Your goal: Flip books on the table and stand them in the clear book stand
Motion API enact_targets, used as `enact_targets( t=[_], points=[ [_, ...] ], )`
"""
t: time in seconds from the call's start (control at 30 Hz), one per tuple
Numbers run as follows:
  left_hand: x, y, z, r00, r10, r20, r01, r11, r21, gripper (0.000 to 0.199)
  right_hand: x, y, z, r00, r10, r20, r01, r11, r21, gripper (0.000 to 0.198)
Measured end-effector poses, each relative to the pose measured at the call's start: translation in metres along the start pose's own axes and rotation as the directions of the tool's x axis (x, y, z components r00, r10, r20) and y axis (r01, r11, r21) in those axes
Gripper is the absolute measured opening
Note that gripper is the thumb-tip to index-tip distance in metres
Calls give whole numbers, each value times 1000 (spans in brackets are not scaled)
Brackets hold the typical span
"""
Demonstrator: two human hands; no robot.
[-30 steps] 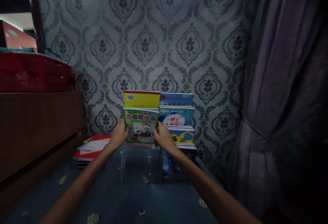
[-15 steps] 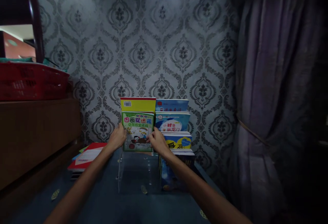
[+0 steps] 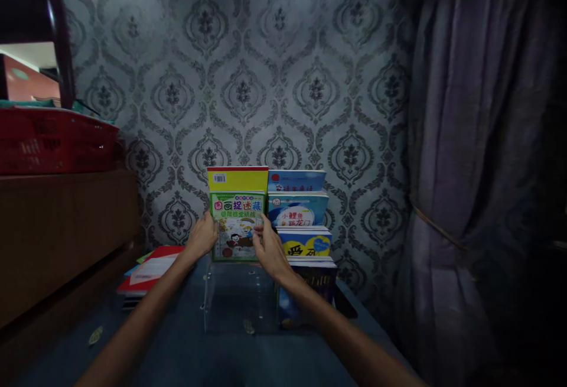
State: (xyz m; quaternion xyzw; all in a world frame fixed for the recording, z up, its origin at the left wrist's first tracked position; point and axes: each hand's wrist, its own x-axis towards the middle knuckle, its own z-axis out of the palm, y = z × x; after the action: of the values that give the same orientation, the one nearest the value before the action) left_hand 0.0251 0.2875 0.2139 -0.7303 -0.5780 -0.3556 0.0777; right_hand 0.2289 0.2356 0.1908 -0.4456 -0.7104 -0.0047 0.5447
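L hand [image 3: 204,237], R hand [image 3: 271,251], green bk [image 3: 235,221] btwn

Two hands [image 3: 204,236], six standing book covers [image 3: 239,227], one basket [image 3: 57,142] and one curtain [image 3: 443,198] show.

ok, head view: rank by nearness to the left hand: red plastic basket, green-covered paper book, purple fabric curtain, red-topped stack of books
1. Green-covered paper book: left hand at its left edge.
2. Red-topped stack of books: left of the hand, lower.
3. Red plastic basket: farther left, higher.
4. Purple fabric curtain: far right.
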Motion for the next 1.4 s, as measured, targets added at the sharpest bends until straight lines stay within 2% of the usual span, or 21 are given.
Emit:
enact_targets(
  t=[0.27,0.47,0.73,0.97,1.2,1.4],
  points=[
    [6,-13,8,994,41,-103,-58,984,-171,23,4,24,16,1000,16,-4,-16,1000,-20,61],
    [21,-17,7,980,30,-198,-108,913,-393,32,-1,29,19,1000,-3,-3,3,1000,-22,60],
    [51,-20,15,988,-53,-142,-54,752,-657,29,3,29,21,994,67,86,-66,998,-11,60],
    [61,-25,16,995,-78,-69,5,696,-718,30,0,31,25,984,104,143,-104,995,-9,62],
    [61,-26,17,994,-101,-39,37,656,-754,42,2,29,21,974,156,165,-153,988,-28,61],
    [60,-15,14,981,-169,-99,38,658,-752,50,1,32,20,975,157,155,-156,988,-15,62]
  ],
)
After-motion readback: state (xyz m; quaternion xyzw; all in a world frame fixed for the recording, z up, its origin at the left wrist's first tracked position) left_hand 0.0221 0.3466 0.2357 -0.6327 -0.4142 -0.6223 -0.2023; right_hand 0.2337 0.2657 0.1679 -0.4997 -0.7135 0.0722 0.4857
